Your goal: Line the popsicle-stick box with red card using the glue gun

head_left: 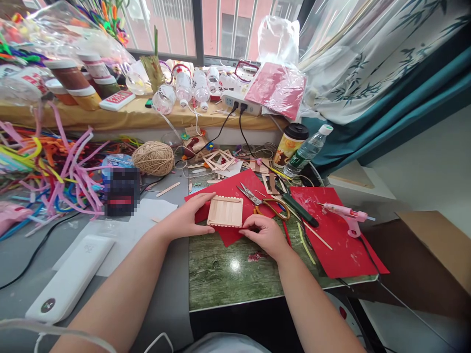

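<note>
A small panel of wooden craft sticks, laid side by side with a stick across its upper and lower edges, is held over the green wood-patterned board. My left hand grips its left edge between thumb and fingers. At the panel's lower right corner, thumb and forefinger of my right hand are pinched together. Beneath and behind the panel lies a sheet of red paper. Scissors with golden handles rest just beyond my right hand, beside a dark green-handled cutter.
A pink glue gun lies on another red sheet at right. Behind stand a water bottle and a lidded cup. Leftward are a twine ball, pipe cleaners and a white power bank. Stick frames lie behind.
</note>
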Demonstrator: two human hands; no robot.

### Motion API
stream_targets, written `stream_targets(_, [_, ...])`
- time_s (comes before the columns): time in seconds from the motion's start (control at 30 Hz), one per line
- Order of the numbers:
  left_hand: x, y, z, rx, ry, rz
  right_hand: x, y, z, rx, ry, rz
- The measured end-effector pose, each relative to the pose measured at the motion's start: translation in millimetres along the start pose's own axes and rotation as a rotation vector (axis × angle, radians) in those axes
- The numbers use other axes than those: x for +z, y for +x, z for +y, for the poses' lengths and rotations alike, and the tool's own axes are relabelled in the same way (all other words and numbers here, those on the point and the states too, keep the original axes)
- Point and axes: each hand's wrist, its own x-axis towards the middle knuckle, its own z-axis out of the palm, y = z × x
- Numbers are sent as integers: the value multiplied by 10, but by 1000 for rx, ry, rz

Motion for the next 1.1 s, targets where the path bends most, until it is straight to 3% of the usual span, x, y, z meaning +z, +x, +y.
stream_targets(0.4, [-61,4,41,-22,51,-73,61,4,-9,8,-62,-6])
stream_targets(0.83, [-67,29,6,-33,27,2,67,19,40,13,61,66])
stream_targets(1.1, [13,36,50,-109,-257,121,100,-12,123,44,310,169])
